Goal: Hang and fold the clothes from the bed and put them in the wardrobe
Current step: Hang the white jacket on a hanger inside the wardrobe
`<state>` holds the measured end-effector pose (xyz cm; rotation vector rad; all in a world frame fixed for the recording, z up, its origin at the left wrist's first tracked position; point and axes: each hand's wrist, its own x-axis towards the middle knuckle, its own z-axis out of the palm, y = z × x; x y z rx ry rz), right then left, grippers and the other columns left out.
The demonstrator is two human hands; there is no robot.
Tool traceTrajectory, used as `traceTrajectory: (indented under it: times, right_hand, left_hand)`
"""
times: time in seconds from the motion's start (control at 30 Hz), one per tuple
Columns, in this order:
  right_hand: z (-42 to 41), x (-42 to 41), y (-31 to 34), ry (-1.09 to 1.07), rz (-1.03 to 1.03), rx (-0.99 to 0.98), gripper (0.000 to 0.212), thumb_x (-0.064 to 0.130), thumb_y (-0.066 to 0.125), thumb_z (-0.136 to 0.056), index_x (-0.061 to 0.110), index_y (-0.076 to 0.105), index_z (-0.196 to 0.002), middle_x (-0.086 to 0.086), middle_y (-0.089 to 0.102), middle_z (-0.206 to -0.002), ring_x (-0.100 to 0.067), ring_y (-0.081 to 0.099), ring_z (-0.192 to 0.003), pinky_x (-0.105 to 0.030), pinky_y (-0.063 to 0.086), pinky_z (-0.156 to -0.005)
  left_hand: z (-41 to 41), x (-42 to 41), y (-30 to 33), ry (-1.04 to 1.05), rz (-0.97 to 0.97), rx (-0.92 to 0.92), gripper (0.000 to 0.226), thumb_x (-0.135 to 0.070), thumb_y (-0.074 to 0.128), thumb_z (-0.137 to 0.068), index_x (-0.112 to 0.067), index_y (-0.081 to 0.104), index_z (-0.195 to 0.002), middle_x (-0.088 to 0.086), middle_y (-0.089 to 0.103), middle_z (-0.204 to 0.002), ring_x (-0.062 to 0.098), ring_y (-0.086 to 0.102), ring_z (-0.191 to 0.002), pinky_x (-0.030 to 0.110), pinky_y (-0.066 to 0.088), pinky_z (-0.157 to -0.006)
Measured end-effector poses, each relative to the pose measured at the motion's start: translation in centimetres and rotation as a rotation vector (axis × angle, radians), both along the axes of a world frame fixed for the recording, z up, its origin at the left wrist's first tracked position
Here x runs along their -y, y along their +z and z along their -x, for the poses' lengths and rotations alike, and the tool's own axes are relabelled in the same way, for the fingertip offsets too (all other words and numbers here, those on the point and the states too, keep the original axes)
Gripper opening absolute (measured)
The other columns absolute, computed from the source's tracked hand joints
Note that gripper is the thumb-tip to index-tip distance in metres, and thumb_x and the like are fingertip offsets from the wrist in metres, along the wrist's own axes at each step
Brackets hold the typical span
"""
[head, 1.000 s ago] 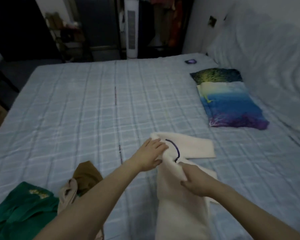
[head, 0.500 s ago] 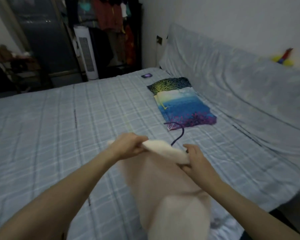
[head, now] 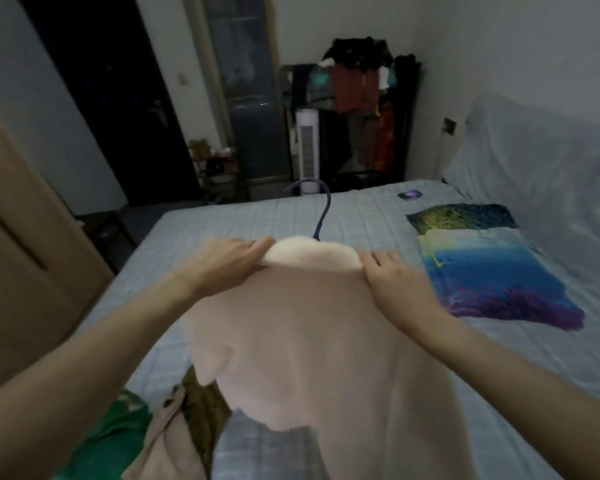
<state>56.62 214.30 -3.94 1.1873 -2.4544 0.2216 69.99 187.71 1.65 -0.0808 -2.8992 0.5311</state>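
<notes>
A cream garment [head: 312, 348] hangs in the air in front of me over the bed [head: 371, 216], draped on a dark purple hanger whose hook [head: 321, 209] sticks up above its folded top. My left hand [head: 229, 263] pinches the garment's top left edge. At the top right edge, my right hand [head: 395, 282] grips the cloth. The hanger's shoulders are hidden inside the fabric. A green garment [head: 111, 441], a beige one [head: 163, 441] and an olive-brown one [head: 201, 403] lie heaped at the bed's near left corner.
A folded blue, yellow and purple cloth [head: 492, 265] lies on the bed's right side, a small dark object [head: 410, 194] beyond it. An open clothes rack [head: 364, 109] full of hanging clothes stands past the bed, beside a white tower fan [head: 306, 150]. A wooden panel [head: 18, 258] is at left.
The garment went from lying on the bed to held up on the hanger. My hands moved apart along its top edge. My view has lifted toward the clothes rack.
</notes>
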Motion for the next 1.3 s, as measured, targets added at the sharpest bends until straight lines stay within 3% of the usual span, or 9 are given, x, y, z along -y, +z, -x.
traceTrajectory:
  times: [0.1, 0.23, 0.37, 0.5, 0.67, 0.77, 0.93, 1.17, 1.3]
  right_hand:
    - [-0.3, 3.7, 2.7, 0.181, 0.048, -0.056, 0.051, 0.002, 0.056, -0.082, 0.013, 0.047, -0.130, -0.006, 0.055, -0.105, -0.026, 0.056, -0.089, -0.039, 0.051, -0.049]
    - [-2.2, 8.3, 5.3, 0.367, 0.118, -0.099, 0.063, 0.003, 0.045, -0.083, 0.015, 0.028, -0.143, -0.005, 0.050, -0.117, -0.025, 0.051, -0.100, -0.040, 0.055, -0.060]
    - [-5.4, 12.3, 8.4, 0.544, 0.204, -0.038, 0.046, -0.006, 0.047, -0.082, 0.011, 0.042, -0.125, -0.010, 0.057, -0.102, -0.033, 0.054, -0.092, -0.043, 0.047, -0.058]
    - [-9.6, 17.0, 10.8, 0.666, 0.238, -0.120, 0.046, -0.001, 0.055, -0.083, 0.020, 0.039, -0.120, -0.004, 0.053, -0.104, -0.027, 0.051, -0.088, -0.032, 0.036, -0.052]
    - [-18.3, 22.5, 13.9, 0.742, 0.295, -0.121, 0.052, 0.007, 0.057, -0.085, 0.025, 0.036, -0.129, -0.005, 0.050, -0.106, -0.028, 0.050, -0.088, -0.034, 0.043, -0.046]
    - [-24.0, 25.1, 15.4, 0.780, 0.306, -0.147, 0.054, 0.009, 0.060, -0.080, 0.023, 0.038, -0.128, -0.006, 0.049, -0.100, -0.028, 0.050, -0.081, -0.030, 0.032, -0.040]
    - [-36.2, 28.8, 18.3, 0.978, 0.300, -0.180, 0.054, 0.014, 0.056, -0.086, 0.028, 0.028, -0.130, -0.002, 0.043, -0.104, -0.026, 0.050, -0.092, -0.032, 0.036, -0.043]
    - [-53.2, 31.6, 19.3, 1.226, 0.275, -0.161, 0.054, 0.018, 0.046, -0.092, 0.033, 0.014, -0.133, -0.001, 0.040, -0.114, -0.026, 0.048, -0.106, -0.035, 0.039, -0.055]
    - [-62.1, 32.2, 18.7, 1.359, 0.248, -0.163, 0.058, 0.018, 0.046, -0.093, 0.030, 0.017, -0.142, -0.002, 0.041, -0.118, -0.026, 0.049, -0.109, -0.041, 0.051, -0.065]
  left_hand:
    - [-4.9, 1.3, 3.4, 0.090, 0.090, -0.019, 0.048, -0.043, 0.016, -0.094, -0.022, 0.028, -0.136, 0.004, 0.057, -0.129, 0.028, 0.062, -0.105, 0.036, 0.037, -0.061]
    - [-11.3, 2.2, 6.4, 0.231, 0.135, -0.036, 0.042, -0.021, 0.038, -0.099, -0.022, 0.019, -0.136, 0.003, 0.054, -0.132, 0.028, 0.063, -0.102, 0.040, 0.047, -0.060]
    - [-17.6, 2.3, 9.2, 0.386, 0.059, -0.069, 0.057, -0.020, 0.034, -0.100, -0.028, 0.005, -0.148, -0.001, 0.045, -0.141, 0.029, 0.060, -0.105, 0.043, 0.051, -0.074]
    - [-25.0, 2.7, 11.0, 0.491, -0.063, -0.155, 0.052, -0.028, 0.036, -0.103, -0.046, 0.001, -0.136, -0.003, 0.044, -0.140, 0.034, 0.060, -0.105, 0.044, 0.049, -0.085]
    - [-35.0, 3.8, 13.3, 0.603, 0.020, -0.154, 0.050, -0.030, 0.037, -0.102, -0.041, 0.004, -0.137, 0.002, 0.046, -0.122, 0.033, 0.062, -0.091, 0.044, 0.050, -0.076]
    - [-41.4, 3.6, 14.7, 0.681, 0.107, -0.180, 0.055, -0.026, 0.041, -0.100, -0.038, 0.005, -0.139, 0.003, 0.049, -0.118, 0.032, 0.063, -0.087, 0.042, 0.050, -0.071]
    - [-54.5, 2.1, 17.3, 0.746, 0.339, -0.236, 0.045, -0.032, 0.030, -0.093, -0.028, 0.027, -0.138, 0.004, 0.061, -0.096, 0.031, 0.061, -0.056, 0.034, 0.043, -0.040]
    - [-70.7, -2.3, 18.3, 0.945, 0.516, -0.233, 0.037, -0.031, 0.035, -0.092, -0.024, 0.042, -0.128, 0.001, 0.070, -0.090, 0.027, 0.060, -0.048, 0.030, 0.035, -0.035]
    - [-78.9, -5.0, 17.2, 1.114, 0.572, -0.181, 0.048, -0.015, 0.037, -0.086, -0.022, 0.036, -0.133, 0.003, 0.063, -0.083, 0.025, 0.061, -0.058, 0.035, 0.045, -0.046]
